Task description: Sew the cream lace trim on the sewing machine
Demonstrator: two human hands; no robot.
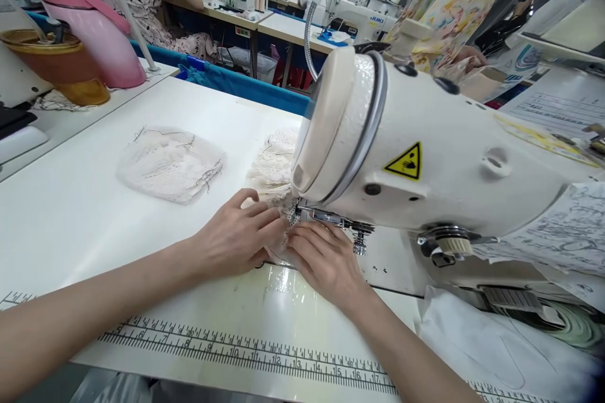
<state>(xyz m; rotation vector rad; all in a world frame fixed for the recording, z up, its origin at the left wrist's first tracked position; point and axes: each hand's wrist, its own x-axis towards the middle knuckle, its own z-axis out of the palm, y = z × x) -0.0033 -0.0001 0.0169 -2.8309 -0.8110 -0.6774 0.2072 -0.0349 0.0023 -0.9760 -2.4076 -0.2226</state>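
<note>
At the needle area of a white sewing machine (406,132), both hands are on a thin, sheer white piece of fabric (280,253). My left hand (239,233) holds it from the left with curled fingers, its forefinger raised a little. My right hand (326,258) lies just under the machine head with its fingers bent together on the fabric's right side, close to the presser foot (297,211). Hands and machine head hide much of the piece. Behind the needle, more gathered pale fabric (274,164) is bunched on the table.
A pale fabric piece with loose dark threads (170,164) lies left on the white table (85,220). A printed ruler (246,352) runs along the front edge. White cloth (491,340) is at right, a pink bottle (94,31) upper left. Other people sit beyond.
</note>
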